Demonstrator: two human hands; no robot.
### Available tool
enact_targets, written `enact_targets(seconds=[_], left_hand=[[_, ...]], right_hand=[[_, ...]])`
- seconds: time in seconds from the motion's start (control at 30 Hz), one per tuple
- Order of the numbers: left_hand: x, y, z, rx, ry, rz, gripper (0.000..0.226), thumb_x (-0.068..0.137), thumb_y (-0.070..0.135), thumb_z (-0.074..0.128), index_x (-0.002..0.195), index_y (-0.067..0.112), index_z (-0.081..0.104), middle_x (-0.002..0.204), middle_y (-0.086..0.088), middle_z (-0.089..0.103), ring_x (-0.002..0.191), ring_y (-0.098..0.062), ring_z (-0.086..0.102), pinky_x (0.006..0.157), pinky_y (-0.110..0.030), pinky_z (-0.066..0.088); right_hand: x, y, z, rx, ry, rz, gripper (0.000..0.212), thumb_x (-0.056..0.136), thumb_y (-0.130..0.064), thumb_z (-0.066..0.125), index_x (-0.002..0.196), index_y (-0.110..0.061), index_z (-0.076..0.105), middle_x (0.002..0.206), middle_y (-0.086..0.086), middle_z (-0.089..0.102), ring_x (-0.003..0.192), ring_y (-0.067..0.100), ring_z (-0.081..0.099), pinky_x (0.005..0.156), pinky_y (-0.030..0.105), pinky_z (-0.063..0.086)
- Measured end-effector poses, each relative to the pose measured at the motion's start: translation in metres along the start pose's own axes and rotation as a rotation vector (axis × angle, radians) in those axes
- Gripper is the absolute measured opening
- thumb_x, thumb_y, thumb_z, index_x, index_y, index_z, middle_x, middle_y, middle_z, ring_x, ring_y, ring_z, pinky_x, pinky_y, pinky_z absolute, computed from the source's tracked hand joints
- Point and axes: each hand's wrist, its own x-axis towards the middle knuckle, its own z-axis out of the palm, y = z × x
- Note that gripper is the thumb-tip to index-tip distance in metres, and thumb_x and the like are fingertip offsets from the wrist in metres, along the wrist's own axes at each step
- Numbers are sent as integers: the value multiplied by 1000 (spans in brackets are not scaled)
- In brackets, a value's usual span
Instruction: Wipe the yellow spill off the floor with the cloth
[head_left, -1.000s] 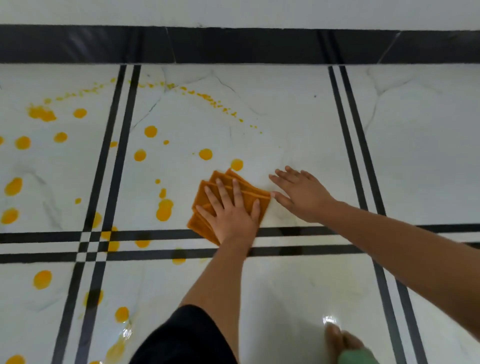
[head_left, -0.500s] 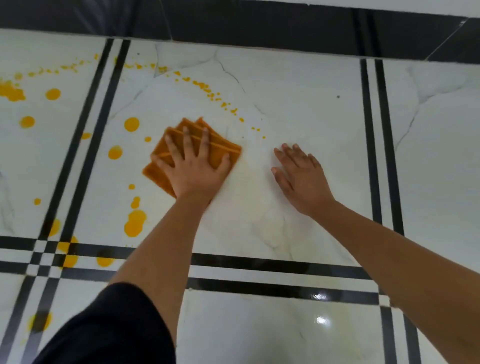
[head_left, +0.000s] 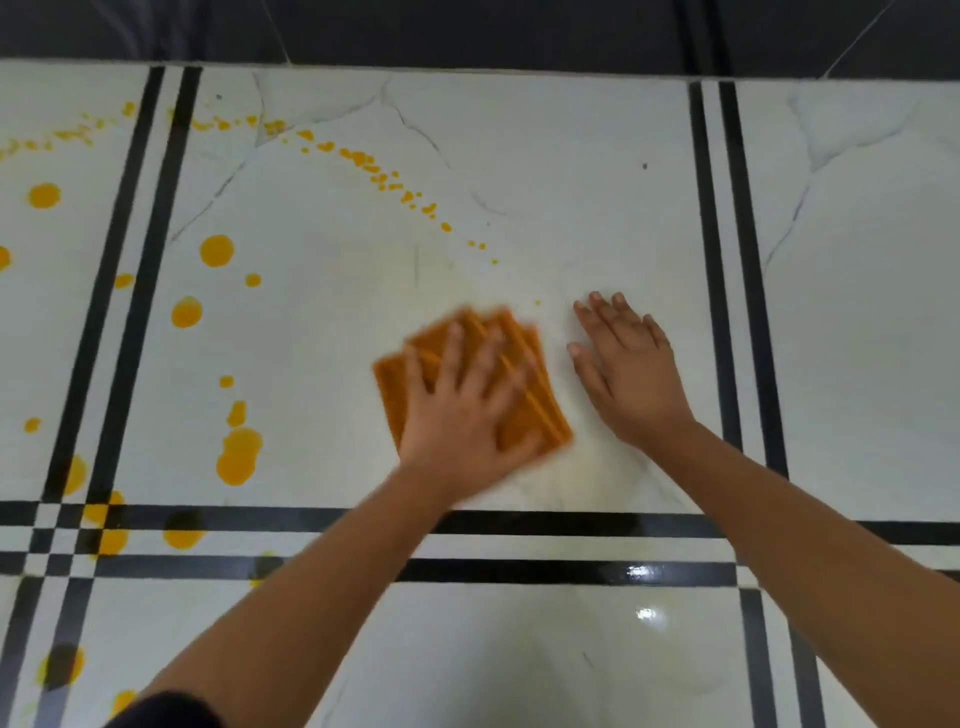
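Note:
An orange folded cloth (head_left: 530, 395) lies flat on the white marble floor (head_left: 571, 208). My left hand (head_left: 462, 415) presses down on it with fingers spread, and both look blurred. Just right of the cloth, my right hand (head_left: 631, 369) rests flat on the floor with fingers apart, holding nothing. Yellow spill drops (head_left: 217, 250) dot the floor to the left. A trail of small yellow drops (head_left: 363, 158) arcs above the cloth. A bigger yellow blob (head_left: 239, 457) lies left of my left hand. A faint yellowish smear shows around the cloth.
Black double stripes (head_left: 519, 545) cross the floor below my hands, and others run upward at left (head_left: 140, 260) and right (head_left: 727, 260). A dark skirting band (head_left: 467, 31) runs along the top. More yellow drops sit on the stripe crossing (head_left: 104, 525) at lower left.
My left hand has slid the cloth right and toward me, close to my right hand. Drops where the cloth passed are gone, leaving a faint smear. My right hand has stayed planted.

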Motion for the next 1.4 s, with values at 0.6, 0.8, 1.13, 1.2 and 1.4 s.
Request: enact_targets(seconds=[0.6, 0.8, 1.13, 1.2, 1.4], left_hand=[[7, 62, 5, 1, -5, -24, 78, 76, 74, 30, 145, 40, 19, 157, -3, 16, 143, -38, 4, 104, -67, -6], [-41, 89, 14, 85, -86, 531, 81, 76, 77, 30, 146, 38, 18, 157, -6, 16, 143, -38, 2, 105, -70, 3], [17, 21, 3, 69, -28, 205, 79, 74, 75, 28, 145, 40, 19, 157, -3, 17, 143, -36, 6, 105, -70, 5], [59, -9, -8, 11, 13, -127, 81, 72, 75, 23, 145, 42, 14, 158, 0, 9, 144, -34, 0, 106, -68, 1], [83, -68, -12, 96, 32, -23, 76, 75, 74, 22, 145, 43, 18, 157, 2, 15, 144, -31, 6, 107, -66, 5]], right_hand=[[-174, 42, 15, 23, -11, 290, 59, 97, -47, 16, 144, -16, 33, 150, 7, 33, 141, 21, 19, 112, 42, 14], [-180, 46, 9, -33, -57, 284, 66, 95, -50, 2, 145, -17, 30, 152, 6, 30, 142, 25, 22, 111, 43, 14], [-104, 19, 7, 17, 37, 204, 56, 96, -43, 20, 144, -16, 34, 150, 7, 34, 140, 26, 26, 111, 44, 16], [-72, 8, 5, 46, 44, 165, 57, 95, -43, 21, 144, -16, 33, 151, 6, 32, 141, 26, 24, 112, 43, 13], [26, -19, 9, 27, 19, 37, 69, 86, -51, 1, 149, -25, 14, 158, -2, 12, 146, 17, 4, 114, 34, -4]])
